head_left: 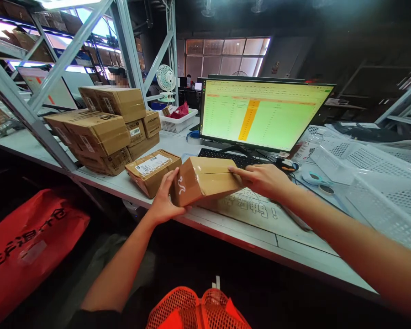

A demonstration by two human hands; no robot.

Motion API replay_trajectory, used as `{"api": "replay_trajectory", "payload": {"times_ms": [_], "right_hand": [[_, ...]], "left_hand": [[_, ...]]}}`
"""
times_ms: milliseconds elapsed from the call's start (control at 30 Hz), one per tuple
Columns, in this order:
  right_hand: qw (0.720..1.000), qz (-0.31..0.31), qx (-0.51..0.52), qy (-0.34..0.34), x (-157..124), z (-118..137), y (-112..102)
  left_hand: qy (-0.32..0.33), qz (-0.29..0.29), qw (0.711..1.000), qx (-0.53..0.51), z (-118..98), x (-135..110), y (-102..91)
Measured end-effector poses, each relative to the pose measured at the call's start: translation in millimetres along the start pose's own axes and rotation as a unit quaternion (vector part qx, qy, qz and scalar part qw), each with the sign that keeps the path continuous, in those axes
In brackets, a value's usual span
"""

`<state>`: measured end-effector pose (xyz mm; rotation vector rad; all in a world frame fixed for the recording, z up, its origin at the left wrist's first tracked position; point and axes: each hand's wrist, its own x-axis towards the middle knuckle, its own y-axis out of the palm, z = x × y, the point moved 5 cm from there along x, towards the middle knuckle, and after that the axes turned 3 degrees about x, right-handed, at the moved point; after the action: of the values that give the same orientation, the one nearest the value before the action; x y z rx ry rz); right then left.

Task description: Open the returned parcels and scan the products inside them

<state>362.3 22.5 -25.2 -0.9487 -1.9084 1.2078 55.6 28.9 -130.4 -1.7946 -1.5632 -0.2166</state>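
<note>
A taped cardboard box [205, 179] with a white squiggle mark on its near end is held between both my hands, just above the white table [294, 246]. My left hand [164, 198] grips the near left end, fingers wrapped round the corner. My right hand [262, 179] holds the far right end, its thumb lying along the top edge. Under the box lies a flat cardboard sheet [246, 205] with printed characters. Another labelled box [150, 171] lies on the table just left of the held one.
Several stacked cardboard boxes [106, 128] stand at the left. A monitor [260, 114] with a green spreadsheet and a keyboard [233, 158] sit behind the box. White perforated trays [373, 178] fill the right. A red bag [23, 249] and a red mesh basket [198, 310] sit below the table edge.
</note>
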Motion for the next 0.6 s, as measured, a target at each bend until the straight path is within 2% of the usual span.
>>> {"api": "replay_trajectory", "payload": {"times_ms": [100,167,267,333,400,467,500,533,600], "right_hand": [[0.984,0.134,-0.032,0.112,-17.1,-41.0,44.2],[0.969,0.178,-0.025,0.171,-29.1,-51.9,67.8],[0.964,0.168,0.012,0.208,-38.2,-34.9,93.9],[0.963,0.165,0.02,0.213,-41.0,-12.9,110.3],[0.961,0.162,0.019,0.224,-43.2,4.2,124.3],[0.959,0.15,0.031,0.239,-44.3,10.0,132.1],[0.958,0.142,0.044,0.244,-43.8,8.5,132.6],[0.958,0.131,0.065,0.246,-41.8,5.0,130.2],[0.959,0.086,0.127,0.239,-32.7,-6.0,115.5]], "left_hand": [[-0.065,0.03,0.993,-0.093,29.6,-7.5,-1.5],[-0.095,0.076,0.981,-0.152,49.5,-7.3,2.6],[-0.121,0.159,0.964,-0.174,68.2,-0.4,13.9],[-0.128,0.17,0.968,-0.132,65.3,4.9,16.8],[-0.116,0.102,0.986,-0.058,44.1,8.3,10.6],[-0.068,-0.018,0.997,0.04,5.2,7.5,0.3],[-0.029,-0.067,0.993,0.09,-18.0,6.0,-1.7],[0.017,-0.093,0.986,0.139,-40.3,5.1,0.7],[0.096,-0.086,0.966,0.225,-72.5,7.5,17.7]]}}
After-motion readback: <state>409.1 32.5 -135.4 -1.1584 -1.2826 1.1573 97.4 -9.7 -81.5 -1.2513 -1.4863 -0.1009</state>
